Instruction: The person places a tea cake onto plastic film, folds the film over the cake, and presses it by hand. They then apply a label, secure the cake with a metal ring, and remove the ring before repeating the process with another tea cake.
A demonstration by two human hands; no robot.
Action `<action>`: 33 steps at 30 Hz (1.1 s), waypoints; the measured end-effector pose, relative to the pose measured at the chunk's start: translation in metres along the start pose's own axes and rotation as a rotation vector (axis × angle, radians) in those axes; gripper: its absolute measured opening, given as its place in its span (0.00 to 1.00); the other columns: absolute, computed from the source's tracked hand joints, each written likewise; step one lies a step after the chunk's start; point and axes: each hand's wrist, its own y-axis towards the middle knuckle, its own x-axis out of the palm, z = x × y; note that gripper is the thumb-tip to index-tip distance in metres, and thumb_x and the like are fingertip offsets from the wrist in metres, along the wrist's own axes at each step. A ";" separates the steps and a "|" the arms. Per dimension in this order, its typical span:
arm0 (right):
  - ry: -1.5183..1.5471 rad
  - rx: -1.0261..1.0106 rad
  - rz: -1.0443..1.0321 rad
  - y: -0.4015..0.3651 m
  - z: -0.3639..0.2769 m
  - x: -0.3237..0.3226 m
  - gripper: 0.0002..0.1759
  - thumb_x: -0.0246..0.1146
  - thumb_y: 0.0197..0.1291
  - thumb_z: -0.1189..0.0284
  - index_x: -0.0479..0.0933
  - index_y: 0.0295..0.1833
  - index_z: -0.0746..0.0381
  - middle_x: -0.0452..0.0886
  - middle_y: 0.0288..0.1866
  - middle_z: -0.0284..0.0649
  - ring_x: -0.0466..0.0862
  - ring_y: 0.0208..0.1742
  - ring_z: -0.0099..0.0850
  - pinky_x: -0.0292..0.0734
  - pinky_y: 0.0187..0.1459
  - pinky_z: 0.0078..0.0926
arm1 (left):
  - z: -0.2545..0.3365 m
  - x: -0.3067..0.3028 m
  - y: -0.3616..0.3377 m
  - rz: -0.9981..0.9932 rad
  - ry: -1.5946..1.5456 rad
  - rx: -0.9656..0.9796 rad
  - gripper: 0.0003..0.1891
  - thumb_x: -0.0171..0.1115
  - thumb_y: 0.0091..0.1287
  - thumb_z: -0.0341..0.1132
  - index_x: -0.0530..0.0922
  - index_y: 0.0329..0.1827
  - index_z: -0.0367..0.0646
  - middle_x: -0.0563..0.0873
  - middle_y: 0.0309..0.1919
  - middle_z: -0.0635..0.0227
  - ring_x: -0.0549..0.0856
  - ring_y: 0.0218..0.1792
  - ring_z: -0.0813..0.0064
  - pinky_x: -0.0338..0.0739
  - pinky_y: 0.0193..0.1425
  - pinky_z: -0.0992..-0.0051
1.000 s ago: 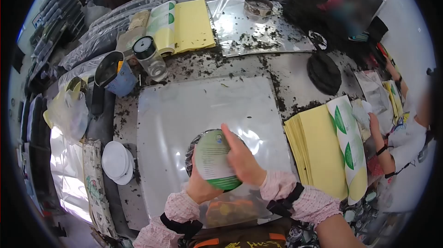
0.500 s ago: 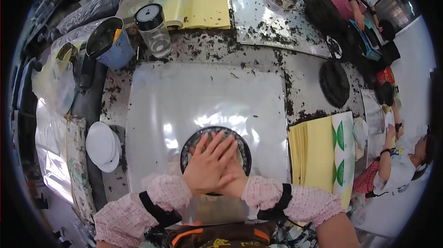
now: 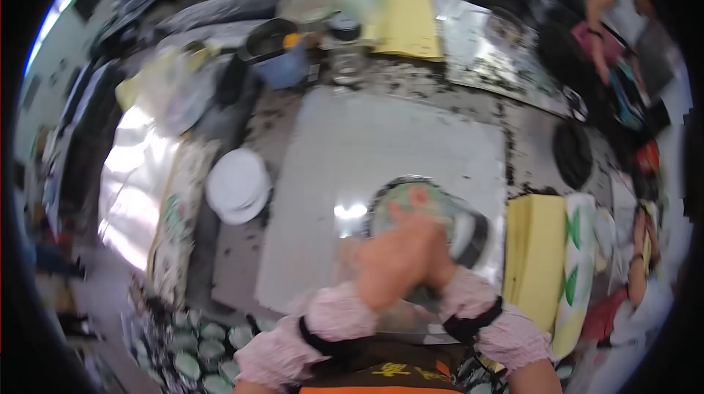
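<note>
My left hand [image 3: 396, 258] is smeared by motion over the near edge of a round dish [image 3: 381, 192] with a dark rim and a greenish and pinkish inside. Close against it on the right is my right hand [image 3: 440, 265], partly covered by the left and just as blurred. A curved black band [image 3: 473, 240] shows right of the hands, beside the dish. Under all this lies a large pale, shiny sheet [image 3: 330, 166] on the table. Both forearms wear pink sleeves with black bands. I cannot tell what the fingers grip.
White round lids [image 3: 237, 185] are stacked at left. Folded yellow paper [image 3: 535, 262] lies at right. A clear jar [image 3: 347, 56], a blue bucket [image 3: 282, 67] and a metal tray [image 3: 484, 53] with dark flakes stand at the back. Another person [image 3: 645, 313] is at far right.
The view has swung left, so the table appears further right. My hands, laid flat one over the other on the dish before, are now bunched and blurred at its near edge.
</note>
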 end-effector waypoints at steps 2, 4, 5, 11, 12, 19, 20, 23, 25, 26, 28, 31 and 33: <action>0.111 0.027 0.137 0.007 0.009 -0.012 0.38 0.63 0.65 0.59 0.65 0.77 0.65 0.69 0.72 0.56 0.66 0.75 0.56 0.55 0.79 0.52 | 0.014 -0.003 0.002 0.044 -0.085 0.072 0.19 0.66 0.55 0.28 0.84 0.52 0.41 0.90 0.43 0.63 0.89 0.33 0.65 0.83 0.34 0.69; -0.104 -0.030 0.229 0.007 0.012 -0.018 0.38 0.63 0.67 0.62 0.63 0.77 0.68 0.67 0.74 0.54 0.67 0.75 0.55 0.63 0.75 0.50 | 0.020 0.000 -0.005 0.154 -0.033 0.073 0.18 0.65 0.56 0.29 0.84 0.52 0.40 0.89 0.45 0.62 0.90 0.33 0.66 0.84 0.35 0.69; -0.213 -0.051 0.280 0.008 0.014 -0.022 0.38 0.63 0.67 0.63 0.61 0.77 0.70 0.66 0.74 0.53 0.68 0.74 0.55 0.67 0.73 0.49 | 0.025 -0.002 -0.009 0.187 -0.005 0.066 0.19 0.64 0.56 0.30 0.84 0.52 0.39 0.89 0.46 0.61 0.90 0.33 0.67 0.84 0.36 0.70; 0.268 -0.016 -0.335 0.000 -0.059 0.026 0.23 0.70 0.59 0.69 0.75 0.58 0.63 0.78 0.57 0.48 0.78 0.60 0.48 0.74 0.61 0.42 | 0.036 -0.050 -0.035 -0.036 0.208 -0.200 0.18 0.64 0.58 0.31 0.83 0.52 0.39 0.89 0.46 0.57 0.89 0.35 0.66 0.84 0.39 0.68; 0.286 0.005 -0.344 0.000 -0.060 0.019 0.20 0.71 0.58 0.70 0.78 0.55 0.62 0.80 0.55 0.47 0.80 0.58 0.47 0.75 0.59 0.41 | 0.025 -0.051 -0.039 -0.119 0.201 -0.273 0.18 0.64 0.59 0.31 0.83 0.53 0.40 0.89 0.46 0.57 0.89 0.34 0.65 0.84 0.39 0.68; -0.069 -0.182 -0.093 -0.045 -0.042 -0.050 0.19 0.75 0.53 0.71 0.82 0.50 0.64 0.84 0.50 0.48 0.83 0.53 0.48 0.79 0.52 0.42 | -0.110 -0.036 -0.088 -0.115 -0.636 -0.660 0.08 0.70 0.67 0.33 0.87 0.45 0.41 0.88 0.36 0.59 0.89 0.37 0.60 0.83 0.41 0.64; -0.112 -0.202 -0.018 -0.057 -0.034 -0.055 0.21 0.76 0.55 0.67 0.82 0.52 0.64 0.84 0.53 0.48 0.82 0.54 0.49 0.79 0.54 0.43 | -0.118 -0.072 -0.087 -0.217 -0.454 -0.537 0.08 0.72 0.64 0.35 0.87 0.42 0.42 0.87 0.37 0.62 0.87 0.38 0.59 0.82 0.43 0.63; -0.212 -0.101 0.150 -0.094 -0.014 -0.064 0.32 0.77 0.55 0.52 0.81 0.57 0.64 0.79 0.63 0.51 0.79 0.62 0.53 0.76 0.61 0.47 | -0.152 -0.150 -0.104 -0.561 -0.120 -0.100 0.07 0.76 0.58 0.37 0.87 0.36 0.49 0.84 0.39 0.68 0.82 0.46 0.62 0.79 0.52 0.64; -0.057 0.051 0.082 -0.114 -0.009 -0.059 0.40 0.77 0.50 0.43 0.81 0.60 0.62 0.67 0.76 0.58 0.73 0.72 0.55 0.70 0.69 0.49 | -0.156 -0.165 -0.113 -0.912 -0.088 0.017 0.07 0.78 0.56 0.38 0.86 0.33 0.52 0.83 0.39 0.73 0.79 0.48 0.65 0.74 0.57 0.64; -0.012 0.055 0.047 -0.118 -0.012 -0.053 0.40 0.79 0.49 0.45 0.81 0.60 0.62 0.63 0.78 0.60 0.71 0.74 0.56 0.69 0.71 0.49 | -0.160 -0.159 -0.121 -0.902 -0.136 0.012 0.07 0.78 0.56 0.38 0.86 0.32 0.52 0.83 0.39 0.74 0.80 0.48 0.66 0.74 0.58 0.64; -0.022 0.030 0.006 -0.121 -0.019 -0.039 0.37 0.82 0.46 0.50 0.81 0.58 0.61 0.58 0.81 0.63 0.69 0.77 0.58 0.67 0.73 0.49 | -0.172 -0.144 -0.133 -0.882 -0.208 0.010 0.07 0.77 0.56 0.39 0.85 0.31 0.52 0.83 0.38 0.75 0.80 0.48 0.67 0.72 0.59 0.63; -0.107 0.012 -0.022 -0.126 -0.029 -0.027 0.31 0.85 0.41 0.59 0.83 0.50 0.59 0.53 0.82 0.66 0.67 0.77 0.60 0.68 0.73 0.48 | -0.170 -0.142 -0.133 -0.891 -0.197 -0.007 0.08 0.76 0.57 0.41 0.85 0.31 0.52 0.83 0.38 0.76 0.80 0.48 0.67 0.71 0.59 0.63; -0.022 0.025 -0.019 -0.120 -0.030 -0.021 0.27 0.86 0.37 0.65 0.83 0.44 0.59 0.53 0.81 0.67 0.69 0.76 0.61 0.70 0.72 0.47 | -0.162 -0.145 -0.130 -0.820 -0.082 0.136 0.08 0.76 0.56 0.40 0.85 0.34 0.52 0.84 0.38 0.75 0.81 0.47 0.67 0.72 0.58 0.64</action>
